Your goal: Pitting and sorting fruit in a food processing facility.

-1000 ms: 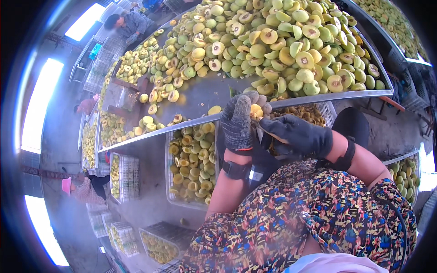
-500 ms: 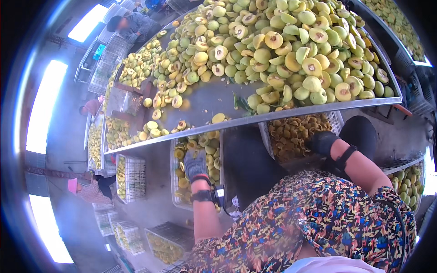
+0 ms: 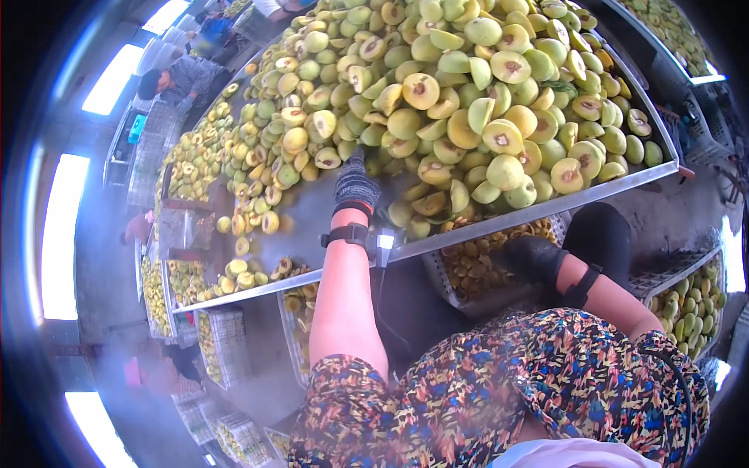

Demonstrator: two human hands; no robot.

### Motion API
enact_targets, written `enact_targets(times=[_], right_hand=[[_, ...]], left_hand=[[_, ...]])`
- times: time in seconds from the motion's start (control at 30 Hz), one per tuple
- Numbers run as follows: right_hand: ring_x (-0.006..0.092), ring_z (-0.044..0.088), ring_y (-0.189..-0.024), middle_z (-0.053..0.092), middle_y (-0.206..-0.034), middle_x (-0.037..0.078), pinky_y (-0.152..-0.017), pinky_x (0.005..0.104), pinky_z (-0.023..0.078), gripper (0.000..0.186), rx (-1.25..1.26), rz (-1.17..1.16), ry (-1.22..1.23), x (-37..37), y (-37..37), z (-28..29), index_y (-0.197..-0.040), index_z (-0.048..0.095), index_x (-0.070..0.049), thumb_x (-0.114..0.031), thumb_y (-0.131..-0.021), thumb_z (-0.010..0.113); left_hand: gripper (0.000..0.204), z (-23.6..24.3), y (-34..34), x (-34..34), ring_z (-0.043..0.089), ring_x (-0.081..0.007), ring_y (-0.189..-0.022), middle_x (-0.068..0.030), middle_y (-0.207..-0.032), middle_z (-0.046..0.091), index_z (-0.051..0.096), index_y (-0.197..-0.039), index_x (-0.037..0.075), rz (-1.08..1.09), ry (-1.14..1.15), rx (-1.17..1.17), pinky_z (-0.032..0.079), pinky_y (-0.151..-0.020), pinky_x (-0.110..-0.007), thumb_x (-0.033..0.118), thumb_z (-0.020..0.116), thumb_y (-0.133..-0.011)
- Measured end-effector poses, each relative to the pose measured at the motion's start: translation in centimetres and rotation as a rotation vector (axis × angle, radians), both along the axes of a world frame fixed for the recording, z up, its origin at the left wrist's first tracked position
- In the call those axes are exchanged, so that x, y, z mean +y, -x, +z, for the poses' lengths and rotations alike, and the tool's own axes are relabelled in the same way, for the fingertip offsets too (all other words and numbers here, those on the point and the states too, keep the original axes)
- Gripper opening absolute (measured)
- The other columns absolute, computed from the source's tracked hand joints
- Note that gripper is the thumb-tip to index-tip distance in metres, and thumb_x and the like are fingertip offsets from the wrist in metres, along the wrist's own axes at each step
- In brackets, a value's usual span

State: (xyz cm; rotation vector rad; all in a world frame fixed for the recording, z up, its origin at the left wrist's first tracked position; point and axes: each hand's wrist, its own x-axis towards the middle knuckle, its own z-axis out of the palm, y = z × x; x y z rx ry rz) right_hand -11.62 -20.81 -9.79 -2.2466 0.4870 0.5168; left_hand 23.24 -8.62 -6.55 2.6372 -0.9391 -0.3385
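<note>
A large heap of halved yellow-green stone fruit (image 3: 468, 117), many showing brown centres, covers the metal-edged table (image 3: 300, 204). My left hand (image 3: 357, 186), in a grey knit glove, reaches over the table to the near edge of the heap. Its fingers stretch forward among the fruit, with nothing visibly held. My right hand (image 3: 530, 260), in a dark glove, is low over a crate of brownish-yellow fruit pieces (image 3: 468, 269) below the table edge. Its fingers blend into the shadow, so their grip is hidden.
Left of my legs, a crate of fruit (image 3: 292, 312) stands partly under the table. Another crate of green fruit (image 3: 690, 308) is at my right. White stacked crates (image 3: 222, 343) stand farther left. A co-worker in grey (image 3: 183, 82) is at the table's far left.
My left hand has left the crate below the table and moved up and forward to the heap. My right hand has shifted slightly left over its crate. The view has turned a little.
</note>
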Motion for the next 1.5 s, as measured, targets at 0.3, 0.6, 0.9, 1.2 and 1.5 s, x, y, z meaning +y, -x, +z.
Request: enact_targets(times=[0.3,0.6,0.9,1.2,1.5], right_hand=[[0.0189,0.066,-0.075,0.066,-0.074,0.010,-0.069,0.0331,0.051,0.047,0.045,-0.199,-0.536,3.1,-2.2,11.2,-0.102,0.067,-0.004,-0.048,-0.096,0.051],[0.0044,0.047,-0.051,0.055,-0.067,-0.001,-0.046,0.0227,0.039,0.042,-0.277,-0.191,-0.588,6.9,-3.7,15.2,-0.106,0.063,-0.004,-0.042,-0.100,0.046],[0.0111,0.057,-0.056,0.057,-0.062,0.003,-0.046,0.0260,0.044,0.051,-0.141,-0.130,-0.762,8.2,-1.1,16.0,-0.104,0.065,-0.002,-0.049,-0.098,0.047],[0.0084,0.052,-0.050,0.057,-0.068,0.001,-0.043,0.0223,0.039,0.044,-0.085,0.169,-1.257,7.1,-1.4,13.2,-0.127,0.049,-0.002,-0.035,-0.099,0.046],[0.0081,0.044,-0.040,0.048,-0.053,0.001,-0.041,0.0229,0.037,0.056,-0.143,-0.050,-0.979,9.6,-0.8,14.3,-0.096,0.062,-0.002,-0.050,-0.101,0.034]], left_hand=[[0.057,1.6,8.0,11.5,0.058,-0.0295,-0.114,-0.0156,-0.129,0.057,0.051,-0.134,0.011,0.185,1.081,0.837,0.054,-0.087,-0.038,0.010,0.066,-0.079],[0.057,11.7,21.3,10.0,0.059,-0.0258,-0.112,-0.0164,-0.127,0.057,0.033,-0.143,0.001,-0.108,0.531,0.080,0.050,-0.095,-0.036,0.009,0.060,-0.092],[0.046,8.0,21.2,8.5,0.066,-0.0257,-0.084,-0.0164,-0.100,0.066,0.060,-0.114,-0.002,0.166,1.290,0.700,0.057,-0.074,-0.035,0.040,0.056,-0.095],[0.051,10.4,22.0,9.0,0.067,-0.0298,-0.089,-0.0167,-0.098,0.067,0.065,-0.100,0.000,0.129,1.565,1.303,0.059,-0.071,-0.041,0.049,0.055,-0.093],[0.043,8.7,22.9,8.8,0.065,-0.0278,-0.079,-0.0100,-0.095,0.065,0.063,-0.100,0.003,0.060,1.163,0.115,0.055,-0.065,-0.040,0.044,0.055,-0.095]])
